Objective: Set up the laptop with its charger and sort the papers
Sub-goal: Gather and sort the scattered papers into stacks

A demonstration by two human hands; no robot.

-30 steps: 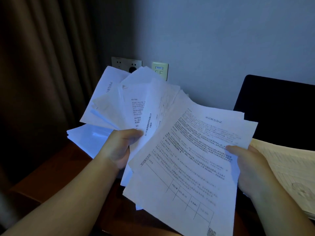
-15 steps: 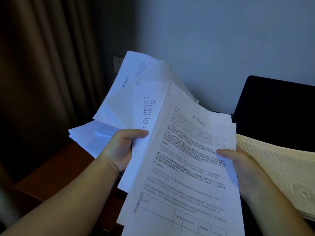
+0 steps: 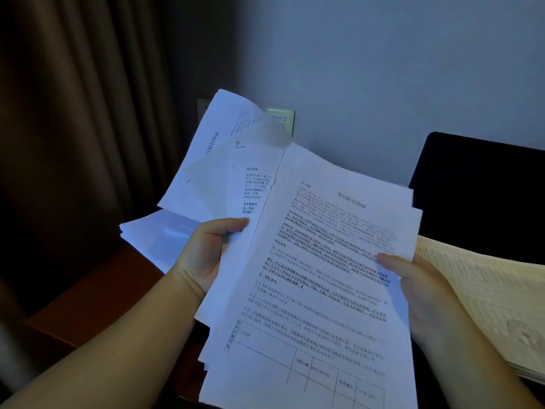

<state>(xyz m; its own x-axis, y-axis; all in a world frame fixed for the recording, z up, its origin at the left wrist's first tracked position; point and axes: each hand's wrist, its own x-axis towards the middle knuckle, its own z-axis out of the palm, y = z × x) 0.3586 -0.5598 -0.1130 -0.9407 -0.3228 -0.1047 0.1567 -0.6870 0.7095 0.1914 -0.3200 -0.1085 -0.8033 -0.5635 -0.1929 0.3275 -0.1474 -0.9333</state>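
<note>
Holding a loose sheaf of printed papers (image 3: 309, 276) up over the dark wooden desk (image 3: 97, 293), the person grips it from both sides. The left hand (image 3: 206, 255) clasps the left edge, thumb laid across the front of the sheets and the fingers curled out of sight behind them. The right hand (image 3: 418, 293) pinches the right edge, thumb pressed flat on the front page, the remaining fingers hidden behind the paper. The front page carries dense printed text with a centred heading near its top and a ruled table near its bottom edge. Behind it further sheets fan up and to the left, unevenly stacked, the rearmost one curling at its top corner just in front of a pale wall socket plate (image 3: 281, 119). A second stack of white sheets (image 3: 156, 237) lies flat on the desk below and left of the left hand. To the right, beside the right wrist, a yellowish lined pad (image 3: 483, 293) lies with its pages slightly bowed. Above that pad stands a black upright panel (image 3: 483, 196) against the pale wall; whether it is the laptop's screen cannot be told in the dim light. A brown curtain (image 3: 82, 128) hangs along the left side.
</note>
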